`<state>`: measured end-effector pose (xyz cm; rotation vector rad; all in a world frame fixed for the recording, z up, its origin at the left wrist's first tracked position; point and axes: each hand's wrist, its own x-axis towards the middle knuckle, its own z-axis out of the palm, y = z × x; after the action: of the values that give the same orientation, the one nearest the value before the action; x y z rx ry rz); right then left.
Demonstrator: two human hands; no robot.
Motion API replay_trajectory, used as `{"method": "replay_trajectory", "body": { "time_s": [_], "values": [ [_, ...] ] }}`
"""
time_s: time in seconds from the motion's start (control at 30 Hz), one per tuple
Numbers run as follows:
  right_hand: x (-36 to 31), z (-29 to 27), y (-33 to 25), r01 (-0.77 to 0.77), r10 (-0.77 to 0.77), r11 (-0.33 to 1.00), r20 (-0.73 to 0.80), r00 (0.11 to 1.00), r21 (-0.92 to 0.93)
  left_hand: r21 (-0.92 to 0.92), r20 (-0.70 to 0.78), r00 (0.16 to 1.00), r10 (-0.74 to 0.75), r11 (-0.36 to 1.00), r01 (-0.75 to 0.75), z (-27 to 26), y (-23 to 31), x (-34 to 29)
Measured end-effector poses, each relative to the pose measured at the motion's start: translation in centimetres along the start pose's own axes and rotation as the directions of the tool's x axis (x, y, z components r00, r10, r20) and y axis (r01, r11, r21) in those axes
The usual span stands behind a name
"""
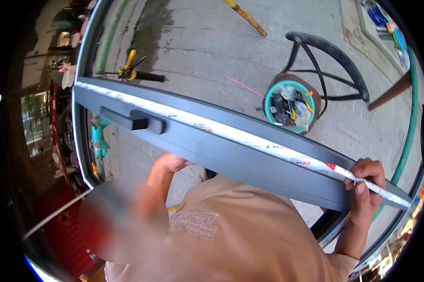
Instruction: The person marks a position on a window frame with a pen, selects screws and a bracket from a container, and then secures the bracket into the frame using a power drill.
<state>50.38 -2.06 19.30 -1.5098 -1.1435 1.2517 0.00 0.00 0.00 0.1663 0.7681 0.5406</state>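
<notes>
A long dark-grey metal frame bar slants across in front of me from upper left to lower right. White printed film runs along its groove. On the bar's left part sits a black handle. At the right end, my right hand pinches a narrow white film strip with a red end, thumb against fingers. My left hand is at the bar's near edge, left of centre; its fingers pass behind the bar and are hidden.
Beyond the bar, a teal bucket of mixed small items stands by a black curved metal chair frame. A yellow caulking gun and a wooden-handled tool lie on the grey paved floor. A green hose runs along the right.
</notes>
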Motion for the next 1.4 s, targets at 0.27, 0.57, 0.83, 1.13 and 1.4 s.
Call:
{"method": "replay_trajectory", "body": {
  "time_s": [0.27, 0.57, 0.83, 1.13, 1.4],
  "values": [
    [-2.1, 5.2, -1.5, 0.226, -0.234, 0.960, -0.033, 0.972, -0.164, 0.703, 0.002, 0.998, -0.057, 0.710, 0.039, 2.7, 4.8, -6.0],
    [-1.3, 21.3, -6.3, 0.424, -0.423, 0.905, 0.046, 0.905, -0.019, 0.620, 0.342, 0.925, 0.165, 0.700, -0.354, 1.8, 15.1, -16.6],
    [3.3, 37.7, -10.5, 0.513, -0.537, 0.842, 0.177, 0.825, 0.168, 0.759, 0.405, 0.712, 0.573, 0.223, -0.612, 1.4, 18.8, -16.5],
    [2.6, 42.0, -10.2, 0.606, -0.606, 0.794, 0.113, 0.787, 0.043, 0.175, 0.307, 0.601, 0.737, 0.578, -0.797, 0.2, 19.4, -15.8],
    [2.8, 42.7, -9.9, 0.846, -0.832, 0.520, 0.152, 0.533, -0.117, -0.400, 0.305, 0.646, 0.700, 0.710, -0.580, 3.5, 16.7, -13.2]
  ]
}}
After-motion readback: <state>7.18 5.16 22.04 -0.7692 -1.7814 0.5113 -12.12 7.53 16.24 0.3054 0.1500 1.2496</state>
